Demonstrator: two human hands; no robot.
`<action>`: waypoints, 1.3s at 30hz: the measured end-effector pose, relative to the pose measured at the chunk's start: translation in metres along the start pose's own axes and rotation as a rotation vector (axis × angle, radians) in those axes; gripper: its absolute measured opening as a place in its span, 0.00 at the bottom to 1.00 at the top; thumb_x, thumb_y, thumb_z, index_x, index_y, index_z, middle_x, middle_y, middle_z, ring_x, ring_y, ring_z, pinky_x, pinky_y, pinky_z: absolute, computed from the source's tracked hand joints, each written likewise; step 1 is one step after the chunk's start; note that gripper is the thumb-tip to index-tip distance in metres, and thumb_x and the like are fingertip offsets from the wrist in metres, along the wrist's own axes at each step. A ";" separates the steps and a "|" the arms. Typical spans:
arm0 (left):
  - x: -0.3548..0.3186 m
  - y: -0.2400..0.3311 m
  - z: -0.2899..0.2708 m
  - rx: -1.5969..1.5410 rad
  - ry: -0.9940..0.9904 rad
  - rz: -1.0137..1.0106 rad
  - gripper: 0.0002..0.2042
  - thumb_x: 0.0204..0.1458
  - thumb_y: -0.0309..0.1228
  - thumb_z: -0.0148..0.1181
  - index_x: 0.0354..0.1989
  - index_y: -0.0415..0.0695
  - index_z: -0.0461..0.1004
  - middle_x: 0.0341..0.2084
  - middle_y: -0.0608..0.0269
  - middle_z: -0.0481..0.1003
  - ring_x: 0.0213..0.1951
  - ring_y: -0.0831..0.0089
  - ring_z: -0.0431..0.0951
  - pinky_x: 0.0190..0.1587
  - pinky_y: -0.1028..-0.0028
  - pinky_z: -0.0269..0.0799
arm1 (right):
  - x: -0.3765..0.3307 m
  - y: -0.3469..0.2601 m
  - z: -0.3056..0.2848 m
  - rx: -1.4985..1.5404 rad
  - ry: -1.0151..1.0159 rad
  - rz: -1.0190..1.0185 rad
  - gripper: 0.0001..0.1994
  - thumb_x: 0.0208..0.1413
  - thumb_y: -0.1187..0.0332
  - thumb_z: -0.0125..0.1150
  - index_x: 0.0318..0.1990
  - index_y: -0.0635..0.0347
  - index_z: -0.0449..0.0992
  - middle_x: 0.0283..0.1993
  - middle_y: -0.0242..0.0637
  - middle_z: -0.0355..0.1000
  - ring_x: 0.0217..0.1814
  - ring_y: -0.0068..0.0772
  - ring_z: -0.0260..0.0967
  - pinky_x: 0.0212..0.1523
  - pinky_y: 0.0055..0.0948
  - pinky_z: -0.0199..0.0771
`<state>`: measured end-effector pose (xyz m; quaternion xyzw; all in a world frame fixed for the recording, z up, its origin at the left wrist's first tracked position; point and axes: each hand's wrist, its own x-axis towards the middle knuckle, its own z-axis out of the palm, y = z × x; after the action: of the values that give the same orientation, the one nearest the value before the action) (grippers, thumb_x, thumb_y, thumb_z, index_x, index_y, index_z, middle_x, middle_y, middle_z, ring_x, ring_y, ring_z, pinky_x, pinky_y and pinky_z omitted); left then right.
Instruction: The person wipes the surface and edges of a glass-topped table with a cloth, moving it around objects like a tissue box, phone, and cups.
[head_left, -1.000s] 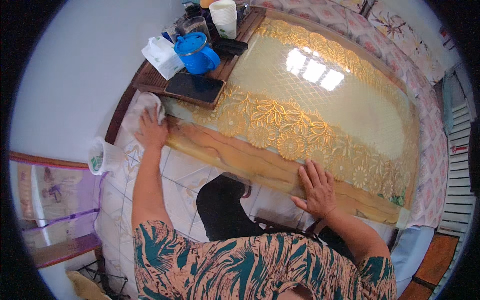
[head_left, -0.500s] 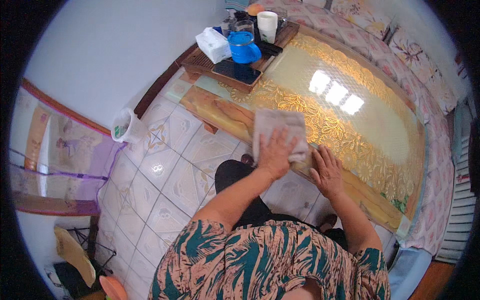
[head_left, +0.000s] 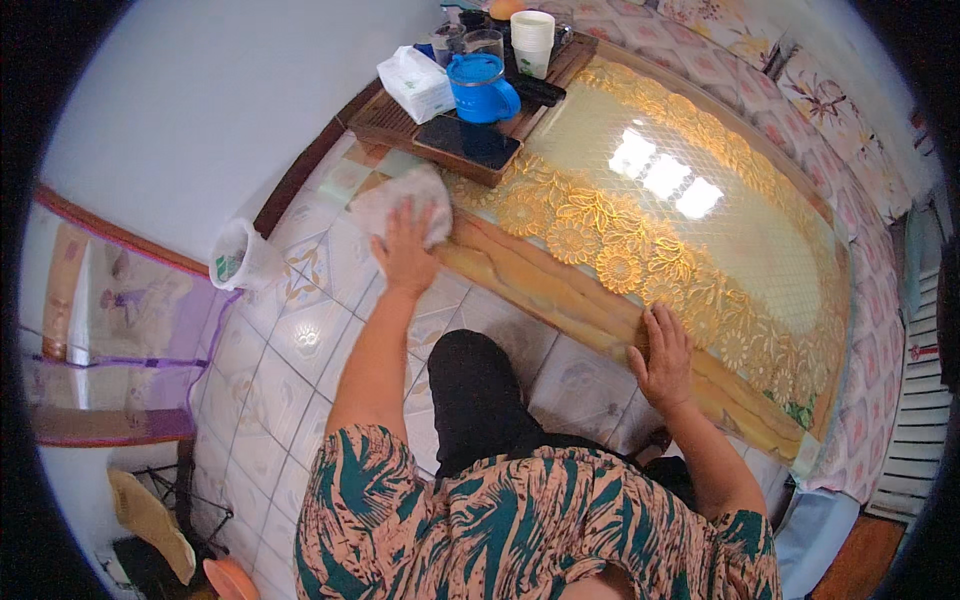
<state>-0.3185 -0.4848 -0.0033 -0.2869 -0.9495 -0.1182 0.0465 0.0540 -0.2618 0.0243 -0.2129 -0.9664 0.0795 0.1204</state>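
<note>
Under my left hand (head_left: 405,245) is a folded whitish cloth (head_left: 440,190), held against the near left corner of the low table (head_left: 560,290). The fingers are spread over the cloth, and the thumb sticks out to the left. My right hand (head_left: 665,355) rests on the table's near edge with its fingers stretched out and holds nothing. A clear cover with gold flower patterns (head_left: 620,270) lies over the tabletop, above a yellow-brown marbled border.
On the table's far left, a wooden tray (head_left: 375,118) carries a blue mug (head_left: 480,90), a tissue pack (head_left: 415,85), a black phone (head_left: 465,142) and stacked paper cups (head_left: 532,45). A white bin (head_left: 240,255) stands by the wall. A patterned sofa (head_left: 870,320) borders the table's far side.
My left hand has slid the cloth leftward along the near edge, from the middle to the table's left corner. My right hand has stayed nearly in place.
</note>
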 end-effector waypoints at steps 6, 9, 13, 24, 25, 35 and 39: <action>0.066 -0.063 0.002 0.089 -0.023 -0.197 0.35 0.52 0.47 0.55 0.69 0.72 0.48 0.71 0.68 0.43 0.71 0.59 0.43 0.60 0.33 0.43 | 0.004 -0.003 -0.004 -0.022 -0.071 0.036 0.33 0.53 0.54 0.56 0.64 0.60 0.59 0.70 0.45 0.51 0.72 0.49 0.47 0.66 0.47 0.47; 0.095 -0.096 0.007 0.133 -0.022 -0.235 0.34 0.53 0.48 0.53 0.69 0.73 0.46 0.71 0.67 0.42 0.70 0.58 0.43 0.60 0.33 0.44 | 0.006 -0.002 -0.006 -0.034 -0.100 0.028 0.34 0.51 0.54 0.56 0.64 0.60 0.59 0.69 0.46 0.52 0.72 0.48 0.47 0.66 0.46 0.46; 0.123 -0.097 0.009 0.222 -0.113 -0.282 0.34 0.54 0.51 0.49 0.70 0.74 0.42 0.71 0.64 0.42 0.70 0.56 0.44 0.60 0.33 0.44 | 0.004 -0.002 -0.011 -0.036 -0.127 0.052 0.34 0.50 0.54 0.57 0.64 0.61 0.59 0.69 0.47 0.52 0.73 0.47 0.46 0.66 0.45 0.46; 0.121 -0.092 0.041 0.265 -0.042 -0.049 0.33 0.56 0.52 0.45 0.70 0.68 0.45 0.71 0.61 0.45 0.70 0.55 0.46 0.59 0.31 0.44 | 0.000 0.003 -0.011 -0.031 -0.108 0.051 0.31 0.54 0.54 0.55 0.62 0.63 0.61 0.69 0.49 0.52 0.72 0.46 0.46 0.65 0.45 0.48; 0.103 -0.054 0.020 0.280 -0.105 -0.076 0.33 0.56 0.52 0.45 0.70 0.68 0.45 0.70 0.61 0.46 0.70 0.56 0.46 0.57 0.29 0.44 | -0.001 0.003 -0.013 -0.035 -0.095 0.049 0.31 0.54 0.54 0.55 0.62 0.63 0.61 0.69 0.48 0.53 0.72 0.47 0.47 0.65 0.45 0.48; -0.051 0.116 -0.004 0.267 -0.105 0.276 0.41 0.47 0.49 0.61 0.70 0.67 0.46 0.71 0.65 0.42 0.70 0.57 0.45 0.61 0.36 0.42 | -0.004 0.002 -0.005 0.106 0.081 0.000 0.30 0.54 0.54 0.57 0.60 0.63 0.62 0.67 0.48 0.54 0.70 0.48 0.49 0.65 0.45 0.49; -0.111 0.185 0.021 0.014 0.033 0.597 0.42 0.45 0.47 0.62 0.70 0.67 0.46 0.71 0.63 0.44 0.70 0.55 0.45 0.63 0.36 0.38 | -0.009 0.008 -0.004 0.442 0.200 0.096 0.27 0.54 0.60 0.58 0.59 0.62 0.63 0.67 0.50 0.55 0.69 0.51 0.51 0.66 0.45 0.51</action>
<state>-0.1243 -0.3893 -0.0041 -0.5511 -0.8230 -0.0973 0.0969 0.0660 -0.2576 0.0244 -0.2340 -0.8975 0.2732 0.2551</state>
